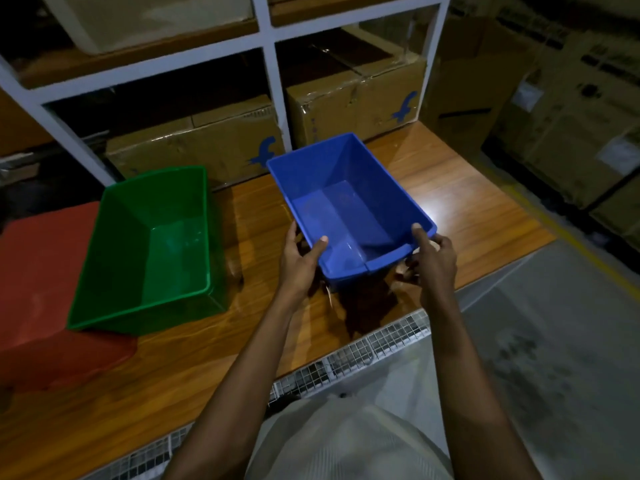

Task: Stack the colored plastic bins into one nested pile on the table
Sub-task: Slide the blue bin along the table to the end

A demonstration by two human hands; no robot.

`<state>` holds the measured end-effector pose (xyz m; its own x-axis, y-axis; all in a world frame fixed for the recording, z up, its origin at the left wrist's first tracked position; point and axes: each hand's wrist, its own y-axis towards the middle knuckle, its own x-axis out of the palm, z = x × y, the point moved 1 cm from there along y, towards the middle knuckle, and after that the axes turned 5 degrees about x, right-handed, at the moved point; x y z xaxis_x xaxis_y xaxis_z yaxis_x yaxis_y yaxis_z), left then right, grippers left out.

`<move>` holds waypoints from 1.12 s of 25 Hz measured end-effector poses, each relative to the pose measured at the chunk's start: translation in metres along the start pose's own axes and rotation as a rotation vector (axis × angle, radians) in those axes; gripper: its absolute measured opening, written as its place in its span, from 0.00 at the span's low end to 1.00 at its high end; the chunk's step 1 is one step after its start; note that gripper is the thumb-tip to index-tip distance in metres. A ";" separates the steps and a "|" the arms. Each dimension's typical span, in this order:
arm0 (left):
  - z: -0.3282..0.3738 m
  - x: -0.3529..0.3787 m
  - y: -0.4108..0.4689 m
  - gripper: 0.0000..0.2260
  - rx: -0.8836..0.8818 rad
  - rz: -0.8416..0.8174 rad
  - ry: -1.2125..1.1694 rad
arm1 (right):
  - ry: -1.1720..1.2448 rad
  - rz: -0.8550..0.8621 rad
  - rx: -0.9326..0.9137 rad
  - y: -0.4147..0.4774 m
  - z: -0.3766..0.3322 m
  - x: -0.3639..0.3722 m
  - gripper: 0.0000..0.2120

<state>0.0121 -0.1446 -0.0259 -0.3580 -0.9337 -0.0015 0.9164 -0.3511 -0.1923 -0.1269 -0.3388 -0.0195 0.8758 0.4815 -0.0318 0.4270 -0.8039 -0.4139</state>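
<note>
A blue bin stands open side up on the wooden table, right of centre. My left hand grips its near left corner with the thumb over the rim. My right hand holds the near right corner, index finger on the rim. A green bin sits to the left, open side up and tilted, its left side resting on a red bin that lies upside down at the table's left end.
Cardboard boxes sit on a white-framed shelf right behind the bins. More cartons are stacked on the floor at the right. A wire mesh edge runs along the table's near side.
</note>
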 end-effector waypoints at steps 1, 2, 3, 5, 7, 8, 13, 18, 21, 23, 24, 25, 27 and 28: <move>0.001 0.005 0.003 0.42 0.015 -0.003 0.013 | -0.004 -0.021 -0.011 -0.004 0.001 0.003 0.23; 0.001 0.010 0.008 0.41 0.037 -0.018 0.023 | 0.003 -0.029 -0.021 -0.005 0.002 0.005 0.25; 0.004 0.016 0.012 0.40 0.060 -0.035 0.032 | 0.009 -0.017 -0.040 -0.003 0.001 0.007 0.27; 0.010 0.029 0.019 0.38 0.074 -0.075 0.038 | 0.010 0.029 -0.090 0.007 -0.003 0.005 0.29; 0.022 0.046 0.025 0.35 0.077 -0.126 0.064 | 0.017 0.068 -0.123 0.018 -0.015 0.000 0.29; 0.026 0.054 0.031 0.35 0.105 -0.136 0.075 | 0.027 0.083 -0.130 0.025 -0.020 -0.003 0.28; 0.036 0.092 0.065 0.39 0.194 -0.156 0.160 | 0.045 0.174 -0.119 0.060 -0.043 -0.012 0.23; 0.035 0.115 0.079 0.39 0.178 -0.242 0.216 | 0.000 0.201 -0.108 0.088 -0.042 -0.022 0.25; 0.034 0.116 0.071 0.39 0.109 -0.261 0.174 | 0.004 0.224 -0.074 0.085 -0.041 -0.021 0.33; 0.035 0.111 0.065 0.40 0.096 -0.259 0.144 | -0.085 0.319 -0.037 0.060 -0.039 -0.014 0.41; 0.035 0.104 0.063 0.40 0.087 -0.249 0.142 | -0.156 0.370 -0.072 0.044 -0.036 -0.007 0.41; 0.039 0.094 0.057 0.40 0.092 -0.234 0.148 | -0.206 0.389 -0.153 0.025 -0.033 0.003 0.40; 0.048 0.066 0.047 0.35 0.149 -0.173 0.178 | -0.237 0.301 -0.366 -0.012 -0.028 0.029 0.35; 0.052 0.047 0.040 0.32 0.177 -0.129 0.179 | -0.256 0.212 -0.456 -0.024 -0.025 0.046 0.31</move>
<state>0.0414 -0.2060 0.0174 -0.4850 -0.8588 -0.1649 0.8727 -0.4876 -0.0274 -0.0913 -0.3055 0.0116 0.8950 0.3162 -0.3145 0.3509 -0.9346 0.0589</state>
